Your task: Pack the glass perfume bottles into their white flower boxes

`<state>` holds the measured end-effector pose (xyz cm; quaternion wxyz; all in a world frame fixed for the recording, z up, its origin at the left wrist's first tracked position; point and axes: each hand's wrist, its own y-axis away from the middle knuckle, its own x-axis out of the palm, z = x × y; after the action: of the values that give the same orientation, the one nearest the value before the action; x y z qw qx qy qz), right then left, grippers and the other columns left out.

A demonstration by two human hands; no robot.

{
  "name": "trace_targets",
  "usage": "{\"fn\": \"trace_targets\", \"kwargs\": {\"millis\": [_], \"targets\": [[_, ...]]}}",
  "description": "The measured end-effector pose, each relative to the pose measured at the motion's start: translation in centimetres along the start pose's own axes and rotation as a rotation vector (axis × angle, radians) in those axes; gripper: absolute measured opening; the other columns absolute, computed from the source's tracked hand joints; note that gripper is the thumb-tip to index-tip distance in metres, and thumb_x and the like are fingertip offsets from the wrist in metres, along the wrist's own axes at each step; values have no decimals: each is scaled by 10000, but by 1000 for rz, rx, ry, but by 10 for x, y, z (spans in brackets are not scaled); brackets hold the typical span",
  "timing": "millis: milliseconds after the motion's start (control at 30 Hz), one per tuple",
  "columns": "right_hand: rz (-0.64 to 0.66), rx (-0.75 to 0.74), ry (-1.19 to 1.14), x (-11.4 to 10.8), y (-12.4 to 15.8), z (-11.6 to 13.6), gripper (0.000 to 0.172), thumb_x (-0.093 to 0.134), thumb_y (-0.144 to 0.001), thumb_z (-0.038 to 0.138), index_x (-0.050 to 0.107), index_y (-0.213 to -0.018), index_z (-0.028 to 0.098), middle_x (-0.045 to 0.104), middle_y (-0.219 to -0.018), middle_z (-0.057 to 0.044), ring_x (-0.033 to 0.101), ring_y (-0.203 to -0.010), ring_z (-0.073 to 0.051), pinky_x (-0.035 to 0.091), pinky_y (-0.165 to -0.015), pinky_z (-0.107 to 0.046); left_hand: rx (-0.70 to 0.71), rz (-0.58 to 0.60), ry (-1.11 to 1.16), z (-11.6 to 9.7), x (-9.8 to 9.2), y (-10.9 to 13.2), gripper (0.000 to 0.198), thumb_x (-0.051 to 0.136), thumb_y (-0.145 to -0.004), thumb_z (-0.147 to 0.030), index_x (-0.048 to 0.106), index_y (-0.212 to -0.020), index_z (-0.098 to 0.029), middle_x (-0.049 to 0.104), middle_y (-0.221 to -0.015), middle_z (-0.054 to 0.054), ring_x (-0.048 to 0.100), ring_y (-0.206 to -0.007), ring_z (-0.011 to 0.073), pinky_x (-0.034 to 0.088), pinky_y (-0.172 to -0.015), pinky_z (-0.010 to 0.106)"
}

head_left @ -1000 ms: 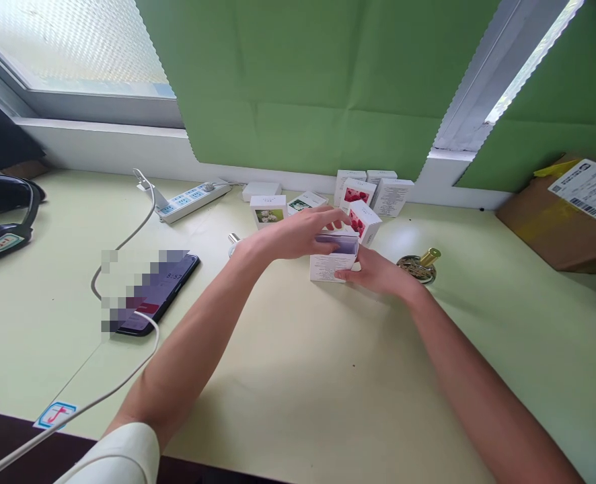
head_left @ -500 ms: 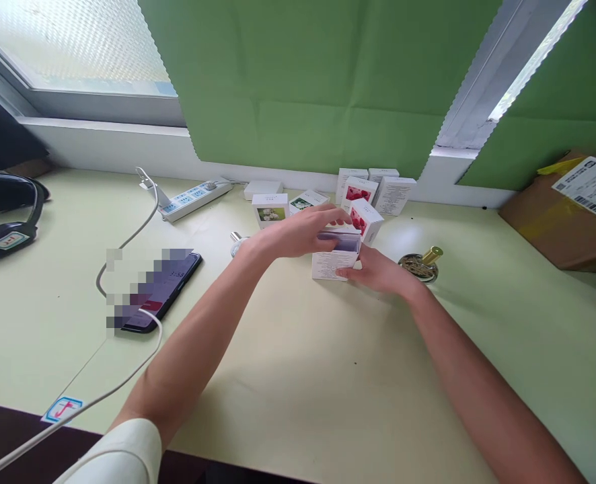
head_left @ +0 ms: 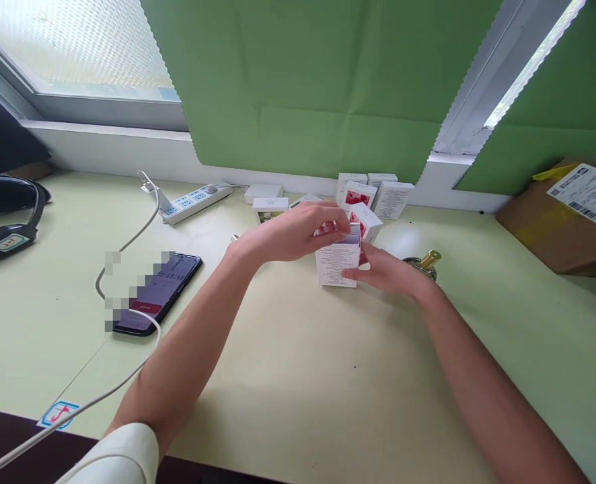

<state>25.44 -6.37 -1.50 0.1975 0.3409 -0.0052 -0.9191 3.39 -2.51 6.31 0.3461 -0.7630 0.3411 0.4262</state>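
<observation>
A small white box point(head_left: 337, 265) with printed text on its near side stands on the table, its top open and a lavender inside showing. My right hand point(head_left: 386, 267) grips it from the right, thumb on the near face and fingers along the side. Over the open top, my left hand point(head_left: 305, 232) has bent fingers closed toward the thumb; what lies between them is hidden. Just behind is a white box with a red picture point(head_left: 366, 222). Close to my right wrist, a glass bottle with a gold cap point(head_left: 430, 259) is partly covered.
Several white boxes point(head_left: 395, 200) stand against the wall, and a box with a flower picture point(head_left: 270, 210) lies left of them. Leftward are a power strip point(head_left: 192, 202), a phone point(head_left: 169, 289), a white cable point(head_left: 121, 390) and headphones point(head_left: 10, 232). A cardboard carton point(head_left: 555, 222) sits at right.
The box has tipped more upright, so more of its printed face shows and less of its inside. My left fingers have curled further over the top; my right hand keeps its grip.
</observation>
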Motion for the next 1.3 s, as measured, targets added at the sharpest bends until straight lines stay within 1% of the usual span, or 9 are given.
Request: {"fn": "trace_targets", "kwargs": {"millis": [100,267,367,467,633,767,900,1033,1300], "targets": [[39,23,-45,-4,4,1,476,626,-868,415,442,-1289,289,670,-1163,-58,633,-1057,-246,518,-854,-381,-44,64,-3,6,5,0,276,428,-967,-311,623,-1149,-242,663,-1063,36,597,-881,154,413,-676,257],[43,66,-89,-8,8,3,709,583,-886,493,233,-1484,340,657,-1155,-65,642,-1043,-255,520,-842,-371,-137,77,82,23,13,-4,260,465,-928,-279,642,-1117,-249,695,-1004,19,623,-852,146,430,-661,249],[34,50,-108,-7,8,5,687,512,-915,549,217,-1504,353,628,-1231,-73,610,-1123,-260,513,-884,-376,-196,48,178,34,15,-6,232,510,-897,-280,649,-1076,-231,701,-960,24,628,-787,135,454,-649,252],[-22,6,-144,-5,5,7,619,447,-941,571,287,-1492,338,609,-1297,-67,565,-1205,-264,497,-940,-393,-282,-3,275,39,16,-6,212,552,-878,-294,655,-1043,-211,695,-908,38,621,-707,126,475,-611,254],[-60,-37,-215,-2,0,7,572,422,-961,550,374,-1474,301,674,-1187,-53,599,-1163,-255,511,-950,-416,-390,-69,376,45,16,-5,180,571,-882,-286,663,-1016,-210,692,-875,53,633,-682,134,493,-585,268],[-73,-13,-226,-3,0,6,594,444,-945,569,388,-1478,314,687,-1150,-52,642,-1077,-253,569,-858,-391,-415,-116,417,50,18,-5,159,568,-871,-236,670,-991,-210,692,-909,66,644,-718,146,515,-603,285],[-113,21,-234,-3,1,9,613,457,-921,605,406,-1462,321,691,-1099,-60,680,-921,-244,615,-638,-335,-409,-109,477,49,20,-7,170,582,-865,-252,661,-1009,-209,679,-977,71,650,-743,144,538,-636,300],[-134,43,-267,-2,1,11,649,469,-895,637,396,-1462,331,678,-1087,-76,676,-892,-259,598,-464,-301,-393,-99,562,48,23,-9,176,625,-843,-277,673,-997,-207,683,-950,71,653,-771,157,554,-674,338],[-144,52,-412,1,-2,9,672,544,-868,618,416,-1448,301,683,-1086,-89,697,-876,-278,625,-495,-345,-345,-88,637,51,26,-9,149,632,-852,-271,696,-964,-196,719,-981,70,680,-832,165,586,-720,332]]}}
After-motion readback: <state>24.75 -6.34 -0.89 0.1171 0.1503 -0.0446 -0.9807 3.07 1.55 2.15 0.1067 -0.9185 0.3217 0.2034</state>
